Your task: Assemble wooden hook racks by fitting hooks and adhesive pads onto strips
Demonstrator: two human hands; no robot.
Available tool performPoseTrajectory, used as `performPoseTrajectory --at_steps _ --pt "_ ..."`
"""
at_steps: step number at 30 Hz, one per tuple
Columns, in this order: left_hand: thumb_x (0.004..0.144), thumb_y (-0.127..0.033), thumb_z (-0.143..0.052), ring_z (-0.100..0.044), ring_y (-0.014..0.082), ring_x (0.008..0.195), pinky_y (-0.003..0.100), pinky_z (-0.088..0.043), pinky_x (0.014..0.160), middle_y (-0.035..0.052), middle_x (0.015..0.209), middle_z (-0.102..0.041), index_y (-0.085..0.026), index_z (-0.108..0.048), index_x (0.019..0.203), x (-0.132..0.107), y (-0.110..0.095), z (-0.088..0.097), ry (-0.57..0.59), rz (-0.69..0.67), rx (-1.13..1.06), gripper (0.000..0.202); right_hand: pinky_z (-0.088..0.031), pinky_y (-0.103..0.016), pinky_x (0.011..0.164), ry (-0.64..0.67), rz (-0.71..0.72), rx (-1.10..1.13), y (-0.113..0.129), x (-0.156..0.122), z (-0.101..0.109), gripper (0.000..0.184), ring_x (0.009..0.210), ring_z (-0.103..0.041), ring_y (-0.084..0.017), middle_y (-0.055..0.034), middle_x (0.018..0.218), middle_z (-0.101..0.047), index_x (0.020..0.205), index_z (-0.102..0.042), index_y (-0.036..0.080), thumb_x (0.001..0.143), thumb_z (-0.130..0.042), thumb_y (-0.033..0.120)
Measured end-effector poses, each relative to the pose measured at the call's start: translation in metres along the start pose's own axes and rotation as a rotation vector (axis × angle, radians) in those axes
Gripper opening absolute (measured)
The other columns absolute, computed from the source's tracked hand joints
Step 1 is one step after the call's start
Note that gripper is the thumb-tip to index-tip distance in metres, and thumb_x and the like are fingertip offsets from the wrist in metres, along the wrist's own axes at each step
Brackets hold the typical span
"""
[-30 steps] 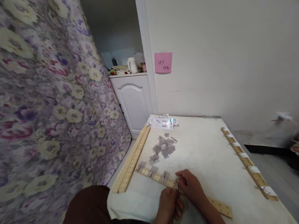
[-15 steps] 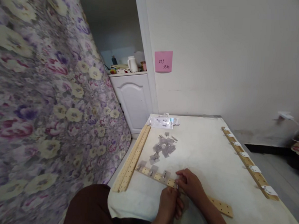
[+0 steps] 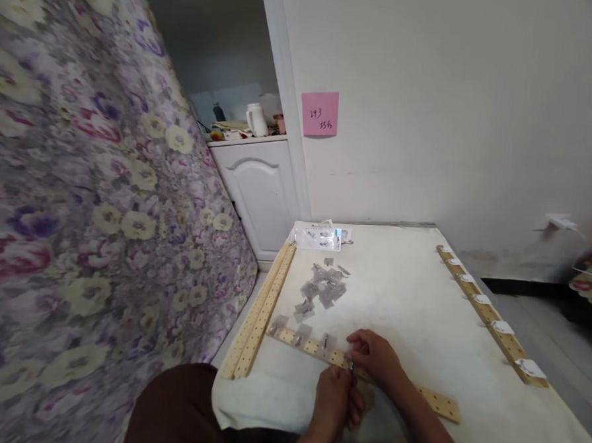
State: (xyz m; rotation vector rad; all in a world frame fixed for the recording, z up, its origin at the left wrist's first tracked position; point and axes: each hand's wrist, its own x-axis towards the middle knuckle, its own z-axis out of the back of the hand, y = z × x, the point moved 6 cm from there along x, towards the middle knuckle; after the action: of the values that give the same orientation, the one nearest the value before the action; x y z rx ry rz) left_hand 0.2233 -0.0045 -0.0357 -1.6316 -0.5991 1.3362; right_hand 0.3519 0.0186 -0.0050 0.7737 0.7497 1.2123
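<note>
A perforated wooden strip (image 3: 430, 399) lies slanted across the near part of the white table (image 3: 411, 300), with several small metal hooks on clear pads (image 3: 303, 333) fixed along its left end. My left hand (image 3: 335, 399) and my right hand (image 3: 374, 356) meet over the middle of the strip. The fingers of both are pinched together around a small metal piece (image 3: 351, 367) at the strip. Further back lies a loose pile of clear hook pads (image 3: 323, 290).
Two more perforated strips (image 3: 260, 312) lie along the table's left edge. Another strip with white pads (image 3: 487, 312) runs along the right edge. A clear packet (image 3: 319, 237) lies at the far corner. A floral mattress (image 3: 78, 203) leans at left, and a pink note (image 3: 319, 113) hangs on the wall.
The view has shifted slightly down and left. Both hands stay pinched together at the same spot on the strip.
</note>
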Motion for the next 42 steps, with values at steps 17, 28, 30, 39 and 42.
performPoseTrajectory --at_steps 17,28,30,39,42 --pt "0.078 -0.04 -0.04 -0.04 0.0075 0.024 0.018 -0.022 0.028 -0.0043 0.037 -0.054 -0.021 -0.043 0.067 -0.003 -0.002 0.002 0.011 -0.024 -0.029 0.023 -0.044 -0.031 0.073 -0.134 0.179 -0.013 -0.005 -0.015 0.034 0.027 0.079 -0.059 -0.02 -0.0055 0.084 -0.064 0.09 -0.062 0.019 0.081 -0.044 0.036" --pt "0.072 -0.041 -0.042 -0.041 0.0084 0.023 0.017 -0.019 0.026 -0.005 0.039 -0.055 -0.023 -0.04 0.07 -0.015 -0.006 0.005 0.07 -0.031 0.009 0.018 -0.045 -0.031 0.072 -0.147 0.108 -0.031 -0.033 -0.031 0.044 0.024 0.076 -0.06 -0.019 -0.0042 0.081 -0.064 0.093 -0.059 0.018 0.076 -0.046 0.029" --pt "0.074 -0.042 -0.041 -0.041 0.0086 0.024 0.017 -0.019 0.027 -0.0055 0.04 -0.055 -0.023 -0.039 0.07 -0.017 -0.019 0.014 0.06 -0.084 0.064 0.02 -0.045 -0.031 0.073 -0.14 0.109 -0.029 -0.032 -0.032 0.044 0.024 0.077 -0.06 -0.019 -0.0048 0.082 -0.065 0.093 -0.059 0.018 0.076 -0.046 0.029" --pt "0.084 -0.023 -0.034 -0.058 0.0134 0.075 0.023 -0.039 0.067 0.0011 0.079 -0.062 -0.021 -0.051 0.078 0.006 -0.154 0.099 -0.453 -0.62 1.047 0.018 -0.046 -0.032 0.075 -0.139 0.071 -0.008 -0.037 -0.03 0.042 0.024 0.08 -0.061 -0.02 -0.0046 0.084 -0.065 0.094 -0.058 0.02 0.077 -0.047 0.031" --pt "0.083 -0.02 -0.04 -0.057 0.0154 0.08 0.025 -0.038 0.07 0.0032 0.084 -0.061 -0.02 -0.056 0.08 0.028 -0.159 0.099 -0.435 -0.589 1.175 0.016 -0.046 -0.032 0.075 -0.145 0.063 -0.01 -0.038 -0.029 0.04 0.022 0.08 -0.061 -0.02 -0.0044 0.084 -0.065 0.093 -0.058 0.021 0.076 -0.048 0.031"
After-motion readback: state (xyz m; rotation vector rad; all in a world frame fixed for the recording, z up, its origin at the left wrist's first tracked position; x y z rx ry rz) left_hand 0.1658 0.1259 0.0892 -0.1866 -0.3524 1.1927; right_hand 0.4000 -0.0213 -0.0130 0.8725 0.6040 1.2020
